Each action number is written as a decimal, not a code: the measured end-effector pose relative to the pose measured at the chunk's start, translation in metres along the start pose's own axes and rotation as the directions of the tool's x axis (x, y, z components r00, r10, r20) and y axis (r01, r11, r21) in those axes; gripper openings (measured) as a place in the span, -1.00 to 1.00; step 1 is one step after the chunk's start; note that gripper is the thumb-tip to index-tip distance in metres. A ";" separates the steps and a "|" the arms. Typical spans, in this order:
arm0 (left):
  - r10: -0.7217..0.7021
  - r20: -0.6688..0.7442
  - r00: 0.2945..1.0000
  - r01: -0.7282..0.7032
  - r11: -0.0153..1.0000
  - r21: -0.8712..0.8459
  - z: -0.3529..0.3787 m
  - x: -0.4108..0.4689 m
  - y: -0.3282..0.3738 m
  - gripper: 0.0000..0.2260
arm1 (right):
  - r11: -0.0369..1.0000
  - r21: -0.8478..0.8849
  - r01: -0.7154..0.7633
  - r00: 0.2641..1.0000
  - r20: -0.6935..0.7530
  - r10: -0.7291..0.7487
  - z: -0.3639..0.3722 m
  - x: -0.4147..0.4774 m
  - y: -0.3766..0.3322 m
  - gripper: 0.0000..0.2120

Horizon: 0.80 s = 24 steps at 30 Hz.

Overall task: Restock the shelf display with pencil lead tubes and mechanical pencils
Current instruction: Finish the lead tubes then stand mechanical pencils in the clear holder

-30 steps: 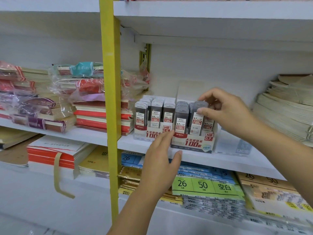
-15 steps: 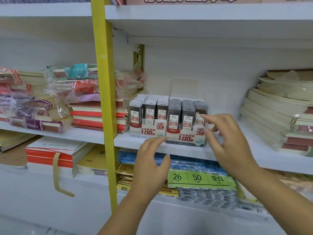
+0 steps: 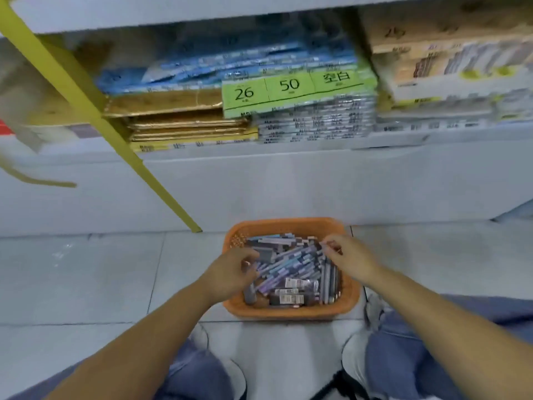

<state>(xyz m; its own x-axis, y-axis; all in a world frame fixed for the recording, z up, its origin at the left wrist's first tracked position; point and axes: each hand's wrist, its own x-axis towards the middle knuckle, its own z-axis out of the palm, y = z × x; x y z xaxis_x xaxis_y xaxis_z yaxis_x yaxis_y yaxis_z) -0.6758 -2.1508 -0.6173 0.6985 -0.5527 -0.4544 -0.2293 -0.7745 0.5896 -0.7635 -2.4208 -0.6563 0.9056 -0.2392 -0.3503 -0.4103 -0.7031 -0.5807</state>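
Head view looks down at an orange basket (image 3: pixel 288 311) on the grey tile floor (image 3: pixel 86 269), just in front of the white base of the shelf unit (image 3: pixel 288 183).

- Basket is full of stock. Mechanical pencils (image 3: pixel 291 261) (long purple, blue and grey packs) lie crisscrossed over most of the pile. Pencil lead tubes (image 3: pixel 291 298), dark with white labels, lie flat near the front wall.
- Left hand (image 3: pixel 230 272) is over the basket's left side, with its fingers curled down into the pile and touching the pencils. Too blurred to tell whether it grips one.
- Right hand (image 3: pixel 349 255) is over the basket's far right corner. Thumb and fingertips (image 3: pixel 327 244) are drawn close together just above the pile. Can't tell if anything is pinched between them.
- Hands are well apart, one on each side of the basket.
- The person's knees in blue jeans (image 3: pixel 403 356) and white shoes (image 3: pixel 353 353) are just behind the basket.
- The lowest shelf (image 3: pixel 288 151) above holds flat stacks: blue packs (image 3: pixel 202 73), gold packs (image 3: pixel 178 122), and a pack with a green label (image 3: pixel 288 88) reading 26 / 50. Beige packs (image 3: pixel 450 67) are on the right.
- Yellow upright (image 3: pixel 86 105) runs diagonally down to the floor left of the basket.
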 end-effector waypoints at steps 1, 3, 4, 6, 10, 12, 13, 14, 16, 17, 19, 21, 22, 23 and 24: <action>-0.033 0.020 0.999 0.033 0.999 -0.018 0.015 0.006 -0.009 -0.81 | 0.999 0.001 -0.034 0.996 0.087 0.033 0.018 0.001 0.011 -0.78; -0.109 0.066 0.992 0.113 0.992 -0.058 0.042 0.019 -0.024 -0.77 | 0.995 0.003 -0.098 0.973 0.211 0.096 0.048 0.001 0.027 -0.74; -0.139 0.085 0.987 0.145 0.987 -0.068 0.053 0.024 -0.031 -0.70 | 0.993 0.006 -0.119 0.962 0.248 0.114 0.061 0.002 0.033 -0.72; -0.190 0.097 0.977 0.199 0.976 -0.085 0.073 0.033 -0.045 -0.59 | 0.992 0.027 -0.127 0.947 0.302 0.113 0.085 0.005 0.040 -0.66; -0.295 0.028 0.955 0.296 0.942 -0.159 0.095 0.048 -0.065 -0.52 | 0.982 -0.150 -0.115 0.939 0.305 0.157 0.119 0.014 0.050 -0.39; -0.340 -0.017 0.940 0.329 0.921 -0.208 0.101 0.055 -0.070 -0.49 | 0.961 -0.263 -0.087 0.956 0.251 0.155 0.127 0.017 0.050 -0.33; -0.358 -0.030 0.933 0.343 0.912 -0.224 0.104 0.058 -0.071 -0.46 | 0.955 -0.288 -0.071 0.960 0.239 0.144 0.130 0.019 0.050 -0.34; -0.376 -0.034 0.926 0.358 0.903 -0.239 0.107 0.062 -0.073 -0.43 | 0.956 -0.289 -0.055 0.963 0.237 0.127 0.133 0.020 0.049 -0.37; -0.422 -0.035 0.906 0.394 0.870 -0.296 0.112 0.068 -0.074 -0.42 | 0.967 -0.254 -0.024 0.966 0.244 0.089 0.137 0.023 0.049 -0.45; -0.441 -0.044 0.896 0.403 0.851 -0.336 0.116 0.070 -0.075 -0.45 | 0.973 -0.231 -0.014 0.965 0.251 0.073 0.138 0.024 0.049 -0.51; -0.478 -0.103 0.873 0.412 0.832 -0.371 0.122 0.074 -0.074 -0.53 | 0.985 -0.170 0.003 0.959 0.280 0.045 0.140 0.025 0.048 -0.62; -0.518 -0.176 0.837 0.438 0.827 -0.352 0.127 0.078 -0.072 -0.56 | 0.995 -0.099 0.007 0.952 0.305 0.023 0.141 0.025 0.048 -0.68; -0.528 -0.196 0.826 0.447 0.826 -0.343 0.129 0.080 -0.071 -0.56 | 0.998 -0.068 0.001 0.951 0.310 0.020 0.140 0.025 0.048 -0.69; -0.536 -0.203 0.820 0.455 0.824 -0.336 0.132 0.082 -0.071 -0.55 | 0.999 -0.037 -0.010 0.950 0.313 0.021 0.140 0.025 0.049 -0.69; -0.542 -0.203 0.816 0.464 0.822 -0.330 0.134 0.085 -0.071 -0.54 | 1.000 -0.006 -0.025 0.948 0.316 0.026 0.138 0.024 0.050 -0.69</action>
<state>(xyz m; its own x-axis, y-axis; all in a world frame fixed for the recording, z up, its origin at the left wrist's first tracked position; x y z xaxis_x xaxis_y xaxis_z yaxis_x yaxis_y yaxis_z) -0.6910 -2.1839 -0.7874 0.8317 0.0311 -0.5543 0.3593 -0.7913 0.4947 -0.7769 -2.3689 -0.7952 0.8142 -0.0332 -0.5796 -0.4325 -0.7007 -0.5675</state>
